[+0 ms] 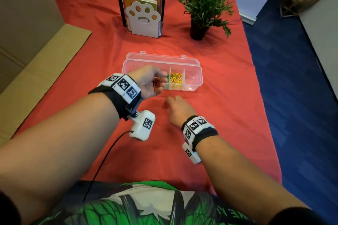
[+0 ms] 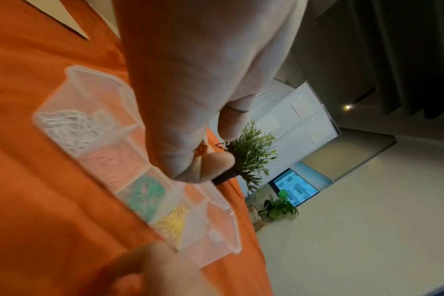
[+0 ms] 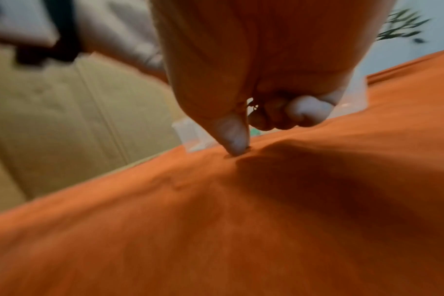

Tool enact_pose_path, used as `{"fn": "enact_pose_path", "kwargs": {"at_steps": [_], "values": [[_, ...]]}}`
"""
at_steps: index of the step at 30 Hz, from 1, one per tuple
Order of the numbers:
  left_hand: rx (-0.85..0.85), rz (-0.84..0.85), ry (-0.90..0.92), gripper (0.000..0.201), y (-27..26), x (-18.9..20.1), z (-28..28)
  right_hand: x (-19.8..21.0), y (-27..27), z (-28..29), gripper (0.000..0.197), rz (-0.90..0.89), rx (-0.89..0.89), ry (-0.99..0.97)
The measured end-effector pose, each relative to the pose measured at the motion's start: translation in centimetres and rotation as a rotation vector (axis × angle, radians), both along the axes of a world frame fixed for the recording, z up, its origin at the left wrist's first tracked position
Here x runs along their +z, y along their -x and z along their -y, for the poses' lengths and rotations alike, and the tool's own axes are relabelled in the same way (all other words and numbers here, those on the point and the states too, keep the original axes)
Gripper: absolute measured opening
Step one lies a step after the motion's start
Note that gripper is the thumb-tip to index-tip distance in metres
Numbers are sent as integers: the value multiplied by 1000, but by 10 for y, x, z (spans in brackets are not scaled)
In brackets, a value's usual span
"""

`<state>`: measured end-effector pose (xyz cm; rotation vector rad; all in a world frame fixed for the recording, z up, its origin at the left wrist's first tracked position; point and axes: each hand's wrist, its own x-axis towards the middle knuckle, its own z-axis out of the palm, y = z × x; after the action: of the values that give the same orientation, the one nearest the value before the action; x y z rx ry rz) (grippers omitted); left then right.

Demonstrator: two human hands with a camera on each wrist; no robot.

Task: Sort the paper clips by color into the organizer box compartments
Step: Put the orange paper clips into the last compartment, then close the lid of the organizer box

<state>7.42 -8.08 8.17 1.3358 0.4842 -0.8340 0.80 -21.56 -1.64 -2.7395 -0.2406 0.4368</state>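
Sorting of paper clips into a clear organizer box (image 1: 198,76) is under way on a desk (image 1: 228,115) covered in red-orange cloth. The box lies open at twelve o'clock from the person, its lid folded back. In the left wrist view its compartments are seen in a row: white clips (image 2: 69,128), pink clips (image 2: 112,164), green clips (image 2: 145,192), yellow clips (image 2: 173,222), then one end compartment (image 2: 210,236) with no clips visible in it.

The left hand (image 1: 150,82) is held above the box's near left part, fingers curled round a bunch of red clips (image 1: 157,84); a green clip (image 1: 167,76) appears pinched at the fingertips (image 1: 163,74), near the divider beside the yellow clips. The right hand (image 1: 178,109) is low over the cloth at six o'clock from the box, thumb tip pressed down and the other fingers curled; a small clip may lie under the thumb, but this cannot be told through the blur.

The step in hand is judged to be the gathering of the last loose clips, with red unsorted. Next, the green clip would need dropping among the green ones, and the red bunch releasing into the free compartment at three o'clock, without spilling over the dividers.
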Motion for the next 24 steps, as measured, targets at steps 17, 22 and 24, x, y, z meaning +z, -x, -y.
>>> {"fn": "enact_pose_path", "kwargs": {"at_steps": [17,22,24], "values": [[154,106,49,13,-29,8,109,24,5,96,14,-196,-422,-183],[77,289,-156,5,-38,0,95,43,-16,110,19,-191,-639,-448],[31,446,-322,16,-39,-2,82,55,-30,104,20,-141,-685,-535]]}}
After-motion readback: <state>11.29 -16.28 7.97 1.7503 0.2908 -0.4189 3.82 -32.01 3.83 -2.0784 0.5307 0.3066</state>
